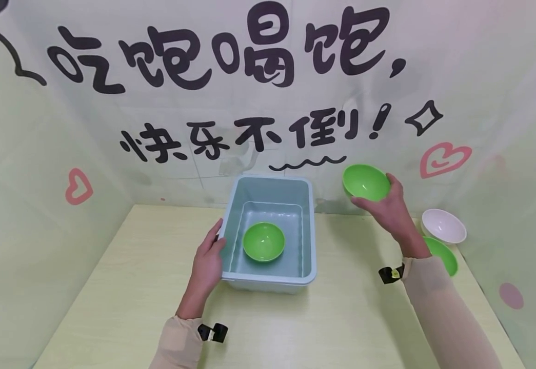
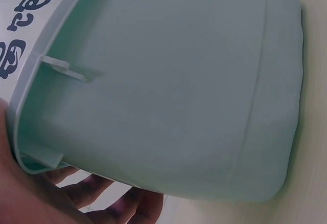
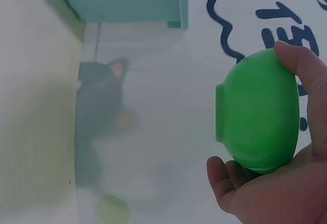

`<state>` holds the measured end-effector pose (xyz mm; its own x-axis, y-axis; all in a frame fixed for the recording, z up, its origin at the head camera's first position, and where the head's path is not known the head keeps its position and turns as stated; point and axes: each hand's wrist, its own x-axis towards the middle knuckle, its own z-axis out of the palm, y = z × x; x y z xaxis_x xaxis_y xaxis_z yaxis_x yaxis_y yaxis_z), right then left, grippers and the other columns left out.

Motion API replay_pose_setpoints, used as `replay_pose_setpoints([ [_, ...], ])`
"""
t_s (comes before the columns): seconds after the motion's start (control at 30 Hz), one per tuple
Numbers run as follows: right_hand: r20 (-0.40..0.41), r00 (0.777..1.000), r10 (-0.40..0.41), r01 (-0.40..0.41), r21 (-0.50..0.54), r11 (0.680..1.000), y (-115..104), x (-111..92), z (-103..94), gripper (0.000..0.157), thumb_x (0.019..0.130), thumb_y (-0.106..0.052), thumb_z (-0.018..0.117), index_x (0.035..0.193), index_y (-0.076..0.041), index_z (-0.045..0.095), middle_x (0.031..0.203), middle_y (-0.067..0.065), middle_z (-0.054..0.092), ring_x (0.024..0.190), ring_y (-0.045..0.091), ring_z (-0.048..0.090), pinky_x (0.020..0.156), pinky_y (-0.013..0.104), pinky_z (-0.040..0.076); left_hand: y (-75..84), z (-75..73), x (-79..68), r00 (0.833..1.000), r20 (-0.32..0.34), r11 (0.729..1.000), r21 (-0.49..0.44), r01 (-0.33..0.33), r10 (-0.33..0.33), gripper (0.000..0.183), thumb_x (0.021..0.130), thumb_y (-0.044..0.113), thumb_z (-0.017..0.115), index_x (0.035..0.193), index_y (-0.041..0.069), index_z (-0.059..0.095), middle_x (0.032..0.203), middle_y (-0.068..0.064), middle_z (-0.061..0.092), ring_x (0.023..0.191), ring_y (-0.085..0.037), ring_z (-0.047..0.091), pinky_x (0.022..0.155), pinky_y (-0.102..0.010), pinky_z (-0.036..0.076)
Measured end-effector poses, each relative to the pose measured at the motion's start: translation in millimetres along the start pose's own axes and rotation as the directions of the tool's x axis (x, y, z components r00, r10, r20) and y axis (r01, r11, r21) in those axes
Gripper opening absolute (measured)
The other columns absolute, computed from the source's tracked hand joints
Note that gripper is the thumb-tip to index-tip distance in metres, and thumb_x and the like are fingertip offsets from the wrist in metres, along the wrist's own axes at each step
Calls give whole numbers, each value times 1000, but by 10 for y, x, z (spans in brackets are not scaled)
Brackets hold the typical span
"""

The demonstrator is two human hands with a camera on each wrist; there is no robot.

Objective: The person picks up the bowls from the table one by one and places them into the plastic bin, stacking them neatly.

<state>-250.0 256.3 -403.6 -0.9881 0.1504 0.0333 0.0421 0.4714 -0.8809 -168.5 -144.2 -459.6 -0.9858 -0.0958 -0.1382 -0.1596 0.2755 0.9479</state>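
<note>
Basin (image 1: 269,280) stands on the table (image 1: 111,287), long axis running front to back, left hand (image 1: 209,261) gripping its left rim. Right hand (image 1: 390,205) holds a green bowl (image 1: 366,182) aloft to the right, mouth upward; a second bowl (image 1: 264,242) sits inside the basin, mouth up.

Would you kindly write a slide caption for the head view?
Right hand holding a green bowl; left hand gripping a blue bin with another bowl inside.

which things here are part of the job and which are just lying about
Likely part of the job:
tub, gripped by the left hand
held green bowl, in the right hand
second green bowl, inside the tub

Perhaps just lying about, in neither hand:
white bowl
green dish, partly hidden
</note>
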Motion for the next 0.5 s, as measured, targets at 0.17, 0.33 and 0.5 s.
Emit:
replay_pose_setpoints([
  [0.17,11,1000,-6,6,-6,1000,-110,-37,16,118,85,-40,80,163,-10,-4,164,26,14,141,45,34,115,60,37,-5,11,10,1000,2,1000,-6,1,-1,53,110,25,33,162,29,28,170,-12,24,157,-34,22,127,-57,18],
  [0.33,32,999,-11,11,5,1000,-170,-75,60,118,85,-39,80,163,-11,-4,165,25,14,141,45,33,115,61,37,-9,9,9,1000,-1,1000,-2,0,0,53,110,25,33,162,29,28,170,-12,24,157,-34,23,127,-57,18],
  [0.5,59,998,-24,23,14,1000,-190,-95,133,118,85,-37,80,163,-10,-4,164,27,15,141,45,33,115,60,36,-11,0,5,1000,-7,1000,1,6,-6,52,110,26,34,162,30,29,170,-12,25,157,-33,22,127,-56,18],
])
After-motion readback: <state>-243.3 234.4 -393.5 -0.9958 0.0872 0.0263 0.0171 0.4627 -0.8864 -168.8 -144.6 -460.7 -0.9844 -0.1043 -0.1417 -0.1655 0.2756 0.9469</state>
